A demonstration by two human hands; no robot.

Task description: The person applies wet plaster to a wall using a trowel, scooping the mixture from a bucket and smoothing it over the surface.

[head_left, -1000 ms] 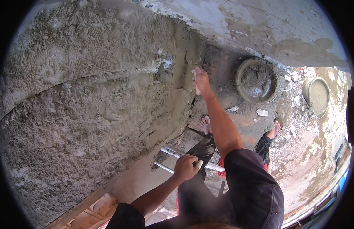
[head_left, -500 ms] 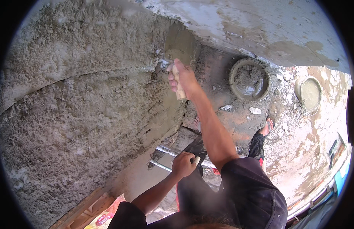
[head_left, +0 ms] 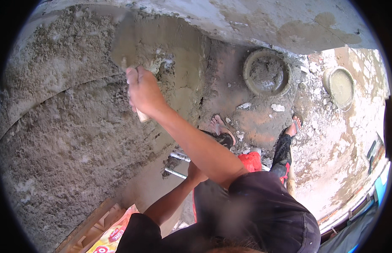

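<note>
My right hand [head_left: 143, 92] is closed around the wooden handle of a trowel [head_left: 123, 47]. Its grey blade lies flat against the rough plastered wall [head_left: 65, 139], at the upper left end of a smooth band of wet mortar [head_left: 179, 50]. My right arm stretches up from the lower middle. My left hand [head_left: 195, 173] is lower down, partly hidden behind that arm. Its fingers curl around a metal tube [head_left: 178, 157] that has a clump of mortar on it.
A round pan of grey mortar [head_left: 267, 74] sits on the ground at the wall's foot, and a bucket of pale liquid [head_left: 339, 86] stands to its right. My sandalled feet [head_left: 223, 131] stand below. A printed bag [head_left: 111, 238] and wooden planks [head_left: 88, 227] lie at the lower left.
My right hand has swept the trowel up and to the left along the wall, leaving a smooth band of mortar behind it. My left hand has stayed on the metal tube.
</note>
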